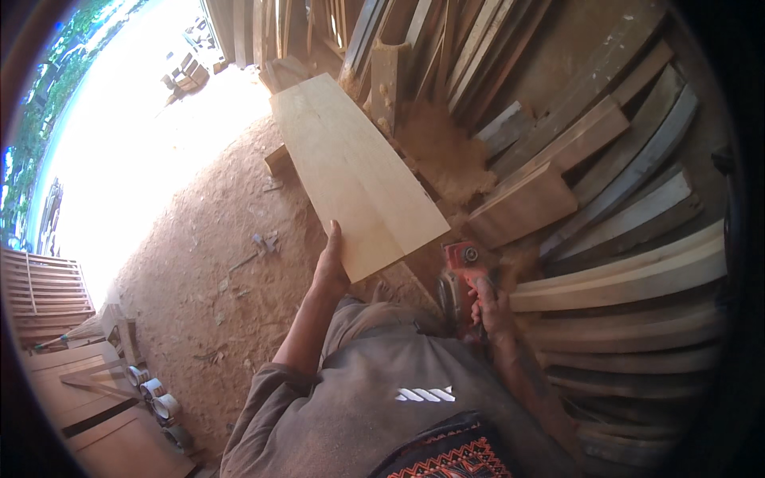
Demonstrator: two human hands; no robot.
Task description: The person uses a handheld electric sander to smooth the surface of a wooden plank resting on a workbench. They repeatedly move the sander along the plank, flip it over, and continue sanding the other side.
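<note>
Left hand (330,264) grips a pale board (358,171), right hand (494,309) a red power tool (457,256); white slashes (426,394) mark the shirt (366,362).

Strong daylight came in from 10 to 11 o'clock; the ground (147,119) there was blown out to white, detail gone. Foliage (36,127) at 10 was overexposed with bluish fringing. Light fell off toward 3 and 4, where planks (629,279) sat dimmer and looked bowed near the rim. Board (358,171), just off center toward 11, was bright, fairly sharp. Black vignette was thickest at 3.
</note>
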